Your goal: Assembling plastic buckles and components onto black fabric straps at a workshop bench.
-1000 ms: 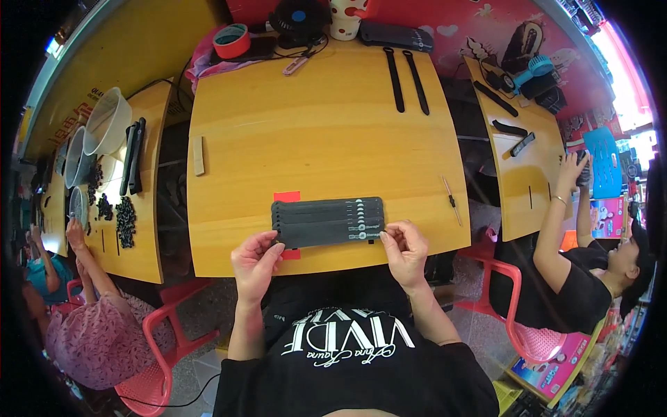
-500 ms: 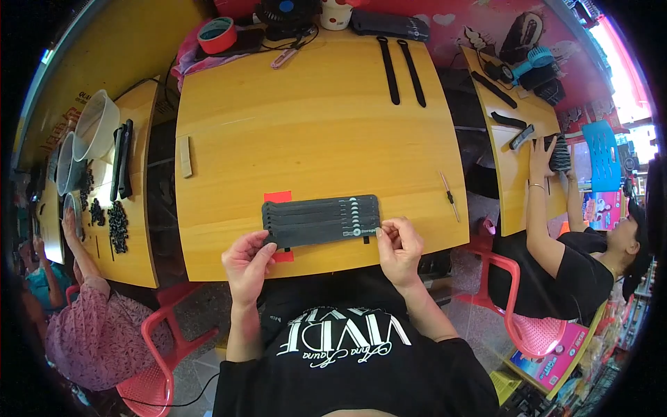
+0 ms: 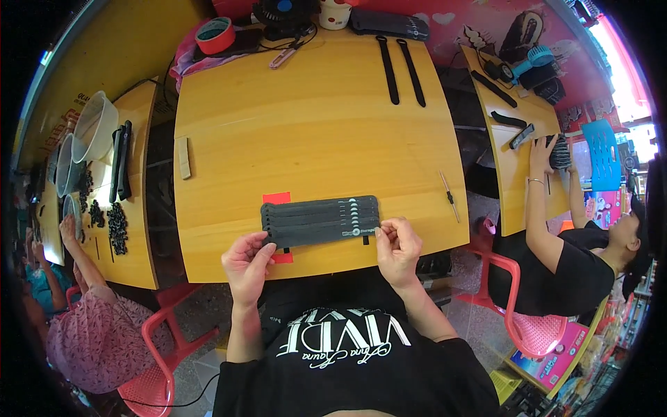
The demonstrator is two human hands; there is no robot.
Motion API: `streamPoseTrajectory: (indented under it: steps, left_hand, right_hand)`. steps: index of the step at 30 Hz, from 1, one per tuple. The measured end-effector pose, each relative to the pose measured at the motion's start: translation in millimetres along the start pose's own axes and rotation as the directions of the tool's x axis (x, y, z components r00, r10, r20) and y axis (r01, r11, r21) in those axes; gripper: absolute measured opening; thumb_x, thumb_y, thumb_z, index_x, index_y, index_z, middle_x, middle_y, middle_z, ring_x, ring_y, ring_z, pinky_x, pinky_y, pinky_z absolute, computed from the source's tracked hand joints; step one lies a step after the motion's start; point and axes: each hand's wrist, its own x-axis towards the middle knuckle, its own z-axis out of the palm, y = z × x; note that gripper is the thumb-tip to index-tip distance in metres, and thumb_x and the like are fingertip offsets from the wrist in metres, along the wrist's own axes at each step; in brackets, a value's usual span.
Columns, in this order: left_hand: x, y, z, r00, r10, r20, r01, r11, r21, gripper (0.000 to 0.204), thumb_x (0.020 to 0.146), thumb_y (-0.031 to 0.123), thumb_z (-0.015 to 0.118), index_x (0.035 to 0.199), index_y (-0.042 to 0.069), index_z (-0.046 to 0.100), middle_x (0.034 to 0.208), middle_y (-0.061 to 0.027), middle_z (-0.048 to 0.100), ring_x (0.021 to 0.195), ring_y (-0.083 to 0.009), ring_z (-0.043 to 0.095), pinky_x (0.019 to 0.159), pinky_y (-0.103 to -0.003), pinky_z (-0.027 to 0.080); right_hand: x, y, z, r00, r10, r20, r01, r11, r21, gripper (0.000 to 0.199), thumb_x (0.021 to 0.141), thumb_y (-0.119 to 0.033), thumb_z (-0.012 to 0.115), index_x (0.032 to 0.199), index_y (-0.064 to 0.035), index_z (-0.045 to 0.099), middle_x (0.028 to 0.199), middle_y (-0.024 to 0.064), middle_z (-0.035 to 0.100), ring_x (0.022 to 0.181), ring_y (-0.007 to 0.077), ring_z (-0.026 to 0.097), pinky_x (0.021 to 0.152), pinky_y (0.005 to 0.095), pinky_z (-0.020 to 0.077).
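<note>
A fanned stack of dark grey, flat strips (image 3: 313, 221) with rounded ends and white print lies near the table's front edge, each strip overlapping the one beyond it. My left hand (image 3: 248, 263) pinches the nearest strip at its left end, thumb against fingers. At the right end of the same strip, my right hand (image 3: 400, 251) closes thumb and forefinger on the corner. Red tape (image 3: 276, 198) shows on the table from beneath the stack's left side. Short black tabs poke out under the near edge.
Two black straps (image 3: 389, 71) lie at the back right; a thin pointed tool (image 3: 449, 189) rests at the right edge. At the back are a tape roll (image 3: 215, 36), a pink cutter (image 3: 283, 55) and a fan (image 3: 283, 12). Co-workers sit at tables on both sides.
My hands and the stack stay almost in place. On the left, the co-worker's hand has shifted slightly nearer along their table.
</note>
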Motion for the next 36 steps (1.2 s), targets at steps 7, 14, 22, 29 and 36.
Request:
streamPoseTrajectory:
  steps: [7, 14, 22, 29, 36]
  left_hand:
    - [-0.8, 0.4, 2.9, 1.000, -0.010, -0.018, 0.011, 1.000, 0.005, 0.020, 0.083, -0.006, 0.068, 0.103, -0.004, 0.065, 0.078, -0.0020, 0.064, 0.060, -0.0047, 0.058, 0.048, -0.016, 0.042]
    - [0.5, -0.5, 2.2, 1.000, -0.006, -0.022, 0.006, 1.000, 0.008, 0.020, 0.083, -0.007, 0.068, 0.103, -0.004, 0.065, 0.079, -0.0022, 0.064, 0.060, -0.0046, 0.058, 0.048, -0.016, 0.042]
    - [-0.5, -1.1, 3.4, 0.999, 0.005, -0.038, -0.004, 1.000, 0.022, 0.020, 0.082, -0.006, 0.069, 0.102, -0.003, 0.066, 0.076, -0.0022, 0.064, 0.060, -0.0054, 0.058, 0.052, -0.018, 0.044]
    - [-1.9, -0.7, 7.6, 0.997, 0.013, -0.076, -0.011, 1.000, 0.018, 0.020, 0.080, -0.008, 0.071, 0.098, -0.004, 0.065, 0.076, -0.0021, 0.064, 0.062, -0.0050, 0.058, 0.055, -0.019, 0.047]
    - [-0.1, -9.6, 8.4, 0.982, 0.143, -0.126, -0.124, 0.981, 0.151, 0.022, 0.076, -0.009, 0.072, 0.097, -0.005, 0.065, 0.078, -0.0034, 0.063, 0.062, -0.0051, 0.058, 0.055, -0.020, 0.048]
  right_hand:
    - [-2.3, 3.8, 1.4, 1.000, -0.011, -0.004, 0.011, 1.000, -0.011, 0.017, 0.079, 0.011, 0.065, 0.091, 0.0011, 0.057, 0.075, 0.0073, 0.057, 0.061, 0.0135, 0.055, 0.054, 0.0245, 0.0445]
    - [0.1, 0.6, 3.7, 1.000, -0.030, -0.011, 0.029, 0.997, -0.072, 0.020, 0.075, 0.011, 0.066, 0.090, 0.0004, 0.058, 0.075, 0.0112, 0.057, 0.060, 0.0215, 0.060, 0.054, 0.0290, 0.0478]
    - [0.9, -1.7, 4.2, 0.997, -0.080, 0.014, 0.081, 0.983, -0.162, 0.017, 0.075, 0.010, 0.063, 0.088, -0.0007, 0.059, 0.075, 0.0124, 0.056, 0.061, 0.0258, 0.059, 0.054, 0.0332, 0.0463]
    - [-2.0, 3.0, 4.5, 0.997, -0.079, 0.014, 0.080, 0.984, -0.161, 0.020, 0.075, 0.013, 0.064, 0.088, -0.0001, 0.058, 0.074, 0.0108, 0.054, 0.059, 0.0228, 0.056, 0.051, 0.0305, 0.0447]
    - [-1.6, 1.0, 6.6, 0.996, -0.088, 0.030, 0.091, 0.986, -0.140, 0.018, 0.076, 0.012, 0.063, 0.088, 0.0006, 0.057, 0.073, 0.0107, 0.053, 0.056, 0.0215, 0.053, 0.049, 0.0297, 0.0421]
